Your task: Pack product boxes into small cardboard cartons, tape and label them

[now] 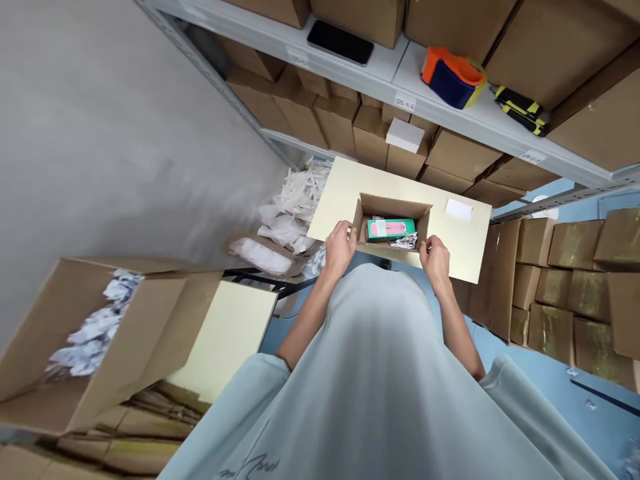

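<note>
On the pale board [350, 193] below the shelf, a small open carton [393, 223] is sitting, long axis running left to right between both hands. Left hand [340, 248] is gripping its near-left corner, fingers curled over the rim; right hand [435, 259] is pinching the near-right edge. Inside, a green-and-pink box [391, 229] is lying flat, slightly nearer the left hand.

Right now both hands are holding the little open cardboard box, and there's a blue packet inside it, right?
Not quite. The packet inside is green and pink, not blue, as the head view shows. The rest holds: the left hand and the right hand each grip a side of the small open cardboard box.
</note>
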`<state>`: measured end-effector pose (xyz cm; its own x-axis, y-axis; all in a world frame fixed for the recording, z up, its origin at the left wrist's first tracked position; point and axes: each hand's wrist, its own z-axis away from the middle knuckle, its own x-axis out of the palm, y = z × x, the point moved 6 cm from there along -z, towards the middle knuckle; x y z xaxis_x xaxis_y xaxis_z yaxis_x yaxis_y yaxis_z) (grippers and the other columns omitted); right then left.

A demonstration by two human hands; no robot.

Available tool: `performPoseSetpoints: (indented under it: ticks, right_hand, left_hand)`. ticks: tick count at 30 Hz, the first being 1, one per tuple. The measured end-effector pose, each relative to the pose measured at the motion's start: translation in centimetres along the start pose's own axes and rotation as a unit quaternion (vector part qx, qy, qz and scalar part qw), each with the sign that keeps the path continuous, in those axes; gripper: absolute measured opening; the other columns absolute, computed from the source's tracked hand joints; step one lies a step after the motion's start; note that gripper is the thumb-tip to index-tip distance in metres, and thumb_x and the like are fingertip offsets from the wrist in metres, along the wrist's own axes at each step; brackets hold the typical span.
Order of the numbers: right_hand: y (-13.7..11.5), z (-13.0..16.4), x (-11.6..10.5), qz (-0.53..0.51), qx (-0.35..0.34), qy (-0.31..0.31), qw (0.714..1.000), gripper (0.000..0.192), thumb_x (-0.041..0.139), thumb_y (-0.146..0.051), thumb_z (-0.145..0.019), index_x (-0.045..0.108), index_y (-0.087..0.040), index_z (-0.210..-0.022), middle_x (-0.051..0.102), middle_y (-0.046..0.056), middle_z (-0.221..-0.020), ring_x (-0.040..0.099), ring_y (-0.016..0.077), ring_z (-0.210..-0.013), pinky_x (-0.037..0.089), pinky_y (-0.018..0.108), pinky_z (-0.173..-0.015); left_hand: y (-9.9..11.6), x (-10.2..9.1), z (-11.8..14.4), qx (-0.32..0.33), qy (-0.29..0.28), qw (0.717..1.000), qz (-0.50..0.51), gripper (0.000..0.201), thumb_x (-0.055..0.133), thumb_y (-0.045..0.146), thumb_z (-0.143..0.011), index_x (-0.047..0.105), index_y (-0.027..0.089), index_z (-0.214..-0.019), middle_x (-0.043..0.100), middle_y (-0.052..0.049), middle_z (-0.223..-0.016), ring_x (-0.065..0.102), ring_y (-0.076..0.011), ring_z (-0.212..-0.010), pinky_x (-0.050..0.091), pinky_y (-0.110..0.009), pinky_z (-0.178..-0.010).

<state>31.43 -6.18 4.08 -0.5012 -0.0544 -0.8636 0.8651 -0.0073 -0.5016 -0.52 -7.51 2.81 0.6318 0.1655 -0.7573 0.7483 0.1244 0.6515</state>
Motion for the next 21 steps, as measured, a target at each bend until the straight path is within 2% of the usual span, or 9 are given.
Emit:
performPoseSetpoints:
  ticks: [5,8,10,12,14,16,18,20,21]
  right_hand:
    - [1.5,-3.4,0.5,0.020,0.018,-0.036,0.999,0.020,0.046,-0.033,-0.110,0.063,-0.023,-0.106,0.073,0.013,-0.108,0.065,0.0248,-0.076,0.048,0.036,-0.077]
    - [1.5,-4.0,0.5,-0.018,0.005,-0.054,0.998,0.029,0.049,-0.044,-0.114,0.066,-0.022,-0.121,0.076,0.016,-0.127,0.071,0.0258,-0.084,0.056,0.039,-0.084]
    - [1.3,-4.1,0.6,-0.053,-0.031,-0.085,0.994,0.039,0.058,-0.055,-0.111,0.067,-0.023,-0.130,0.076,0.017,-0.140,0.074,0.0283,-0.098,0.060,0.043,-0.093]
    - [1.6,-4.2,1.0,-0.076,-0.051,-0.130,0.987,0.046,0.067,-0.061,-0.107,0.069,-0.024,-0.134,0.076,0.016,-0.144,0.073,0.0297,-0.108,0.061,0.046,-0.099]
    - [2.3,-4.6,1.5,-0.088,-0.025,-0.161,0.983,0.048,0.066,-0.061,-0.107,0.069,-0.025,-0.139,0.079,0.015,-0.139,0.074,0.0280,-0.102,0.063,0.045,-0.099]
    - [3.0,-5.4,1.9,-0.078,0.025,-0.151,0.985,0.050,0.059,-0.058,-0.110,0.066,-0.023,-0.145,0.078,0.016,-0.135,0.074,0.0252,-0.090,0.064,0.044,-0.095]
    - [3.4,-6.7,1.9,-0.047,0.066,-0.101,0.992,0.063,0.057,-0.059,-0.110,0.056,-0.018,-0.159,0.071,0.021,-0.144,0.075,0.0273,-0.092,0.065,0.047,-0.090]
    - [3.1,-8.2,1.7,-0.017,0.075,-0.049,0.996,0.085,0.061,-0.061,-0.106,0.037,-0.016,-0.175,0.054,0.029,-0.163,0.075,0.0345,-0.110,0.066,0.051,-0.088]
    - [2.8,-8.9,1.6,-0.010,0.061,-0.034,0.998,0.094,0.064,-0.061,-0.105,0.028,-0.017,-0.179,0.043,0.031,-0.172,0.073,0.0383,-0.123,0.067,0.052,-0.090]
  left_hand:
    - [1.0,3.4,-3.6,-0.008,-0.033,0.999,0.008,0.015,0.055,0.023,-0.110,0.069,0.022,-0.115,0.076,-0.014,-0.118,0.074,-0.0288,-0.100,0.058,-0.040,-0.089]
    - [1.3,3.8,-4.2,0.009,-0.066,0.996,0.051,0.022,0.058,0.032,-0.112,0.070,0.022,-0.128,0.076,-0.015,-0.131,0.076,-0.0279,-0.112,0.062,-0.040,-0.097]
    - [1.6,4.1,-4.1,0.039,-0.121,0.988,0.084,0.033,0.068,0.044,-0.110,0.070,0.024,-0.136,0.076,-0.013,-0.140,0.075,-0.0283,-0.125,0.061,-0.040,-0.107]
    - [1.7,4.4,-4.1,0.052,-0.174,0.978,0.103,0.048,0.079,0.052,-0.103,0.071,0.026,-0.142,0.073,-0.013,-0.149,0.071,-0.0297,-0.137,0.060,-0.039,-0.113]
    - [1.2,4.8,-4.6,0.023,-0.194,0.975,0.107,0.057,0.082,0.053,-0.100,0.069,0.025,-0.148,0.072,-0.013,-0.153,0.072,-0.0301,-0.135,0.060,-0.038,-0.112]
    - [0.5,5.1,-5.7,-0.035,-0.175,0.979,0.097,0.066,0.079,0.049,-0.103,0.060,0.023,-0.160,0.068,-0.016,-0.156,0.076,-0.0298,-0.126,0.062,-0.039,-0.108]
    - [0.1,5.0,-7.3,-0.068,-0.128,0.986,0.079,0.086,0.081,0.048,-0.101,0.044,0.019,-0.173,0.057,-0.023,-0.168,0.073,-0.0337,-0.133,0.060,-0.043,-0.112]
    - [0.7,4.7,-9.2,-0.035,-0.094,0.993,0.066,0.106,0.091,0.048,-0.093,0.035,0.017,-0.177,0.040,-0.028,-0.179,0.055,-0.0413,-0.158,0.052,-0.049,-0.125]
    - [1.2,4.6,-10.1,0.001,-0.092,0.994,0.063,0.110,0.095,0.048,-0.089,0.036,0.016,-0.176,0.035,-0.028,-0.182,0.043,-0.0436,-0.167,0.046,-0.052,-0.131]
